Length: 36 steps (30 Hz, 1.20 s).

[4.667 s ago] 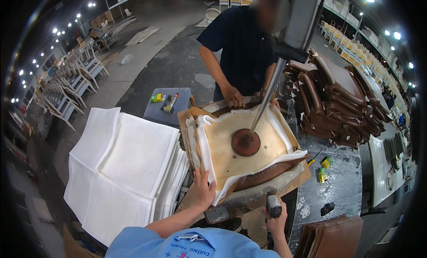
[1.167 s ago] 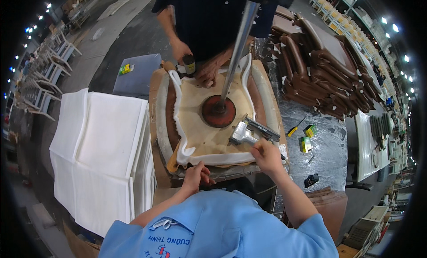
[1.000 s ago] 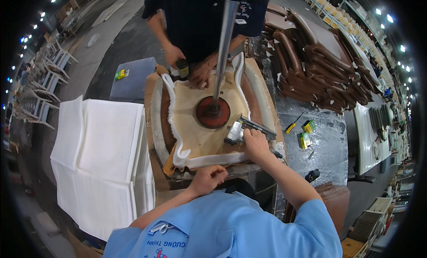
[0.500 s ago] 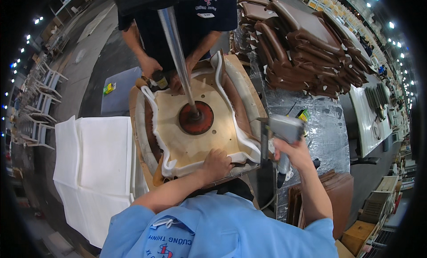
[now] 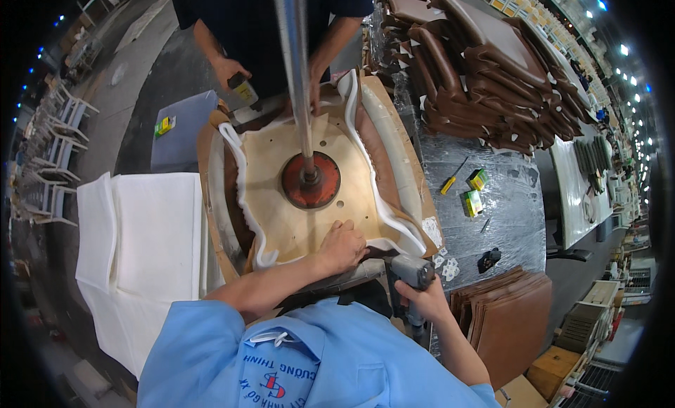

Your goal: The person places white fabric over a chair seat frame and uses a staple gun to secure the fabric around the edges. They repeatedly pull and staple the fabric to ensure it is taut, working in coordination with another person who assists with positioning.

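A pale plywood seat panel lies in a frame, ringed by white padding and brown leather-like cover. A red round press plate on a metal rod bears on its middle. My left hand is closed at the panel's near edge, fingers curled over the folded brown cover; fingertips are partly hidden. To its right, my right hand grips a grey staple gun, its nose beside the near right corner. Across the panel, a co-worker's hand holds another staple gun; their other hand rests at the far edge.
White foam sheets lie at left. Brown upholstered pieces are piled at far right, with flat brown sheets stacked nearer. A yellow-handled screwdriver and small yellow-green boxes sit on the plastic-wrapped table.
My right hand has brought the staple gun down and left, nearer my body. My left hand stays at the near edge. The co-worker's staple gun has lifted away from the panel.
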Available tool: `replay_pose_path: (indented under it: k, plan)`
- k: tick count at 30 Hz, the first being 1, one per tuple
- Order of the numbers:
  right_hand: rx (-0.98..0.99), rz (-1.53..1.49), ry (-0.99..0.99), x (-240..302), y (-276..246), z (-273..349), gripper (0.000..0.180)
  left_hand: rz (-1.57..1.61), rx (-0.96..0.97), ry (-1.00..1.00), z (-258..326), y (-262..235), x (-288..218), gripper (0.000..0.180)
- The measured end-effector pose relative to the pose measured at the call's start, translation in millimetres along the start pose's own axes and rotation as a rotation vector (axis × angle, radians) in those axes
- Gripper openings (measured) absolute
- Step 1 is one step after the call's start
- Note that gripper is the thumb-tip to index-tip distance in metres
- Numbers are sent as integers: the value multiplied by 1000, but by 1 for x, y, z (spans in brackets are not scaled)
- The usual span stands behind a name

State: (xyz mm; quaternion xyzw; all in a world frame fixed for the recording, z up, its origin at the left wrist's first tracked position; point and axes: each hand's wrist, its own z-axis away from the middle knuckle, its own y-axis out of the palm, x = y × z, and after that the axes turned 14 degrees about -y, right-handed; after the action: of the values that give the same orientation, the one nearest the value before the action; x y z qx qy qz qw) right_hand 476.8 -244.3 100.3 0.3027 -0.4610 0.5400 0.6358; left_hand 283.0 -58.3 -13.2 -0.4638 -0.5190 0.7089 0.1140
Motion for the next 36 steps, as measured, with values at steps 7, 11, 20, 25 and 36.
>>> replay_pose_path:
  k: [7,11,20,25,36]
  plan:
    - [71,19,101,6,13,-54,29,104,-30,-96,-6,-3,0,24]
    - [90,203,115,25,23,-76,25,59,-54,-169,-11,3,-6,23]
    - [76,282,173,31,26,-96,18,14,-39,-380,1,5,-20,32]
    - [87,274,123,28,30,-87,20,129,-64,-425,10,10,-14,25]
    - [135,319,57,28,36,-91,22,341,-200,-402,17,19,-5,15]
